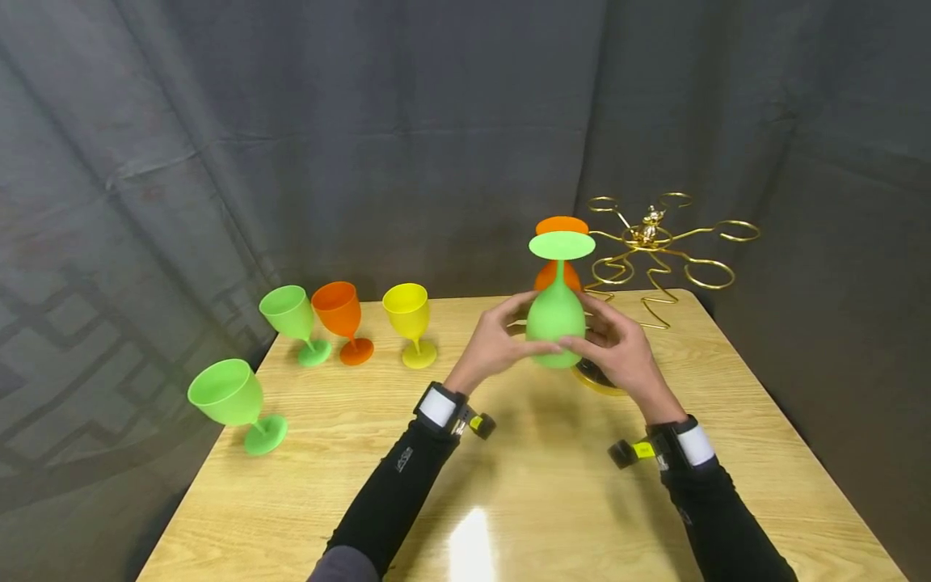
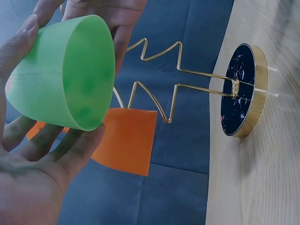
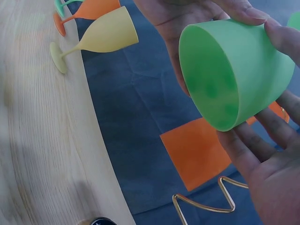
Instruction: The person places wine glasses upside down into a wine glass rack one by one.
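Note:
Both hands hold a light green goblet (image 1: 556, 319) upside down above the table, its foot on top. My left hand (image 1: 498, 338) has its fingers and thumb round one side of the bowl. From the other side my right hand (image 1: 620, 343) grips it, and the thumbs meet at the front. In the left wrist view the bowl's open mouth (image 2: 90, 75) faces the tabletop. Just behind, an orange goblet (image 1: 558, 225) hangs inverted at the gold wire rack (image 1: 650, 233), mostly hidden by the green one. The rack's dark round base (image 2: 239, 86) stands on the table.
Upright on the left of the wooden table (image 1: 349, 501) stand a green goblet (image 1: 286, 314), an orange one (image 1: 337, 309) and a yellow one (image 1: 406, 311). Another green goblet (image 1: 225, 394) is nearer, by the left edge. A grey curtain (image 1: 378, 145) hangs behind. The rack's several ring arms spread outward.

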`<state>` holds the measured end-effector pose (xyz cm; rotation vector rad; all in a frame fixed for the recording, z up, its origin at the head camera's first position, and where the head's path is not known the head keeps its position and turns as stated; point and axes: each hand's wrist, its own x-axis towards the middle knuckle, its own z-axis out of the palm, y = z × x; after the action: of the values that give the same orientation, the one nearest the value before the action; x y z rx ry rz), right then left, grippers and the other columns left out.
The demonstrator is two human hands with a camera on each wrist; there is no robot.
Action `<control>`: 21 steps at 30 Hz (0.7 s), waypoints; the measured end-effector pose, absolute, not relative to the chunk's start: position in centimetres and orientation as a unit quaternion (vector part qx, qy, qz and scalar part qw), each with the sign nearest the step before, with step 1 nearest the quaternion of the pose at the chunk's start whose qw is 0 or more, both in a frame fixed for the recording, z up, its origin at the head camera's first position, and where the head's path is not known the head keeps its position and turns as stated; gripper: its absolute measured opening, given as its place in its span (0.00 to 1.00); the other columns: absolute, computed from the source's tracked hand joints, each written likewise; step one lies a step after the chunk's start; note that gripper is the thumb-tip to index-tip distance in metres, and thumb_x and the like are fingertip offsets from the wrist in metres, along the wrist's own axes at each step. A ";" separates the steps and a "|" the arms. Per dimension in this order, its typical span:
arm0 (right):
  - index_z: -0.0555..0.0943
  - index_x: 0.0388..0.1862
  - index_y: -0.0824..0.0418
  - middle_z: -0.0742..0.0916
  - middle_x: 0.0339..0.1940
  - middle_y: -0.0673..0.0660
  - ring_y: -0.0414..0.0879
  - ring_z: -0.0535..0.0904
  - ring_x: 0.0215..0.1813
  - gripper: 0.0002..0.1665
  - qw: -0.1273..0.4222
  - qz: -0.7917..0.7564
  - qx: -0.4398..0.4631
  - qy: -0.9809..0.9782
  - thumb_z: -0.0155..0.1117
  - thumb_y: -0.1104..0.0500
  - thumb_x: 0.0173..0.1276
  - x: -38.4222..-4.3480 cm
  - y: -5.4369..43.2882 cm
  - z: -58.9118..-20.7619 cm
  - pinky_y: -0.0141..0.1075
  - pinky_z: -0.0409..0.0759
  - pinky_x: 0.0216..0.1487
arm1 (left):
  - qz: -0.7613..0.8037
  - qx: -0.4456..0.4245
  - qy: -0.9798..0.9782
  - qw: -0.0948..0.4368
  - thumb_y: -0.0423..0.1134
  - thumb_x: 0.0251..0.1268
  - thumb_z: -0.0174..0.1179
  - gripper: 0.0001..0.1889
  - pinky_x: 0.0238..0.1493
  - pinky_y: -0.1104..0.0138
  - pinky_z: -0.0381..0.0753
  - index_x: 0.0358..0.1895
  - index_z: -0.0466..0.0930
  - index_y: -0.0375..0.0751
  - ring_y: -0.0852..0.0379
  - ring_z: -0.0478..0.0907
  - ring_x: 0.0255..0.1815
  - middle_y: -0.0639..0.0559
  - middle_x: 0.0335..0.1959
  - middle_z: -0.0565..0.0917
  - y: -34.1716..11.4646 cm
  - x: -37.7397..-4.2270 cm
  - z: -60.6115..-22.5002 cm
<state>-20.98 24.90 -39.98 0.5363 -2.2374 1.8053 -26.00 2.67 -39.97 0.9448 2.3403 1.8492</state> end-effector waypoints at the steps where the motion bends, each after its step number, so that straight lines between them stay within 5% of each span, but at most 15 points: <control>1: 0.67 0.80 0.54 0.73 0.77 0.64 0.35 0.82 0.61 0.43 0.106 0.612 0.177 -0.763 0.72 0.64 0.69 -21.1 24.9 -40.0 0.28 0.84 0.58 | 0.592 0.298 0.749 0.010 0.45 0.51 0.82 0.42 0.59 0.59 0.85 0.73 0.73 0.62 0.51 0.80 0.64 0.59 0.68 0.80 2.7 -26.1 -40.0; 15: 0.65 0.81 0.53 0.73 0.79 0.62 0.39 0.81 0.62 0.42 0.086 0.604 0.134 -0.781 0.71 0.55 0.72 -22.4 25.7 -40.0 0.27 0.85 0.55 | 0.595 0.280 0.753 0.024 0.46 0.53 0.81 0.42 0.54 0.63 0.87 0.73 0.74 0.56 0.50 0.83 0.61 0.54 0.68 0.80 4.0 -27.8 -40.2; 21: 0.64 0.82 0.52 0.71 0.80 0.61 0.57 0.77 0.72 0.43 0.082 0.597 0.104 -0.791 0.71 0.52 0.73 -22.7 26.5 -40.1 0.24 0.83 0.54 | 0.591 0.275 0.757 0.038 0.48 0.53 0.81 0.42 0.51 0.64 0.88 0.74 0.73 0.57 0.49 0.83 0.60 0.53 0.66 0.82 5.0 -28.5 -40.1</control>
<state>-22.69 26.49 -40.09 0.3101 -2.3646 1.7841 -28.51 5.01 -40.08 0.8452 2.3228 1.8145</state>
